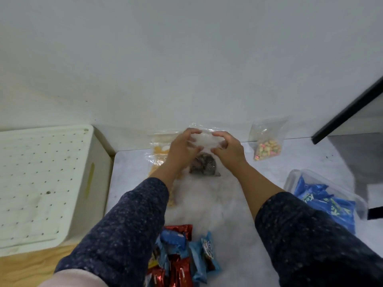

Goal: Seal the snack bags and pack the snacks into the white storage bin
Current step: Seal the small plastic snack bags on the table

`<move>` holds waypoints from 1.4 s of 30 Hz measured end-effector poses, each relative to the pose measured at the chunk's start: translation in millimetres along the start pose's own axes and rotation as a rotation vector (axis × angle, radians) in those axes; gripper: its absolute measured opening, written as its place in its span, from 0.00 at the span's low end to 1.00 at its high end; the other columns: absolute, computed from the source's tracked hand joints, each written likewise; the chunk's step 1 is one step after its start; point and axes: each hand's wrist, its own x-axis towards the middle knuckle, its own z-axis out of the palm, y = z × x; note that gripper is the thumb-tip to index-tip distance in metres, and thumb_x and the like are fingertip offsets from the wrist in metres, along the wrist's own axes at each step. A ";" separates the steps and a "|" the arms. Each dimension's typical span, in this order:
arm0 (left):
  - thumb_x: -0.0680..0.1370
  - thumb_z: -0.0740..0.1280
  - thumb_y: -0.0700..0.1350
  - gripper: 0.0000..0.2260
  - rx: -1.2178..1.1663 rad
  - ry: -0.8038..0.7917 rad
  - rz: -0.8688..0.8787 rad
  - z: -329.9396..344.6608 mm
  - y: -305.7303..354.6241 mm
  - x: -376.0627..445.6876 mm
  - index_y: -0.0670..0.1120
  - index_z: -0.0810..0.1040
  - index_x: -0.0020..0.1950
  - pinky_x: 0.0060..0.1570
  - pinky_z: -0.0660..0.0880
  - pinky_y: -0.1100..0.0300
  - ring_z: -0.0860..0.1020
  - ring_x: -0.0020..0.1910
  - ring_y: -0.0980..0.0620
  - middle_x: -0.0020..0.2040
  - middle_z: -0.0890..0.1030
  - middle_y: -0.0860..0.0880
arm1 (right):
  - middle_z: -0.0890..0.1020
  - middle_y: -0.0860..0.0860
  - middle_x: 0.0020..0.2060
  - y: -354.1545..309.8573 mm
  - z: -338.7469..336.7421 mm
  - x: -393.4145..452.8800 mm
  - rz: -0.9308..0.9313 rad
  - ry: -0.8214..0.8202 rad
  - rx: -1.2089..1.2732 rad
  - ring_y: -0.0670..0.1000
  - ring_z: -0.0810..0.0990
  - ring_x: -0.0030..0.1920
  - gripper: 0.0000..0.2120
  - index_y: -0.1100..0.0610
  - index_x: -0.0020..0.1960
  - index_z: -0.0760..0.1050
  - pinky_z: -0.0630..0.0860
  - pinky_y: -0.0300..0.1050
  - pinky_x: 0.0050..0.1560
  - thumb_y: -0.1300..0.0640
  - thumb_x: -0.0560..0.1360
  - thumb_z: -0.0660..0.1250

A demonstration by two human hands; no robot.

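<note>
Two hands work over a pale marbled tabletop [207, 204] set against a plain white wall [186, 59]. The left hand [182, 150] and right hand [230, 149] each pinch the top edge of a clear zip bag [204, 162], upright mid-table, dark snacks at its bottom. The white storage bin [41, 183], perforated, sits far left. Red and blue wrapped snacks [182, 257] lie nearest; their lettering is too blurred to read.
</note>
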 end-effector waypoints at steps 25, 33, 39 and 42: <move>0.78 0.64 0.44 0.07 -0.371 0.267 0.126 -144.1 85.4 -91.6 0.51 0.67 0.53 0.36 0.69 0.65 0.81 0.39 0.57 0.44 0.81 0.48 | 0.83 0.54 0.44 -169.2 -23.4 -119.0 -0.186 0.174 0.272 0.49 0.80 0.36 0.08 0.52 0.42 0.72 0.70 0.36 0.36 0.62 0.76 0.63; 0.79 0.63 0.43 0.04 -0.318 0.255 0.140 -143.7 98.9 -90.4 0.48 0.77 0.47 0.45 0.75 0.58 0.82 0.41 0.54 0.42 0.81 0.51 | 0.81 0.54 0.43 -176.3 -40.2 -119.7 -0.193 0.125 0.219 0.51 0.79 0.43 0.10 0.53 0.39 0.72 0.70 0.37 0.38 0.64 0.77 0.62; 0.77 0.65 0.43 0.08 -0.413 0.256 0.117 -139.4 105.9 -93.9 0.52 0.77 0.40 0.51 0.77 0.52 0.82 0.45 0.54 0.39 0.82 0.51 | 0.79 0.50 0.40 -173.3 -53.8 -124.5 -0.211 0.071 0.208 0.48 0.78 0.39 0.08 0.54 0.40 0.72 0.71 0.38 0.37 0.63 0.77 0.62; 0.77 0.65 0.43 0.07 -0.437 0.253 0.128 -136.4 107.3 -95.9 0.52 0.77 0.40 0.51 0.76 0.53 0.82 0.42 0.57 0.41 0.81 0.50 | 0.78 0.49 0.37 -171.4 -58.2 -125.6 -0.225 0.063 0.178 0.47 0.77 0.38 0.10 0.54 0.38 0.73 0.71 0.36 0.37 0.64 0.76 0.63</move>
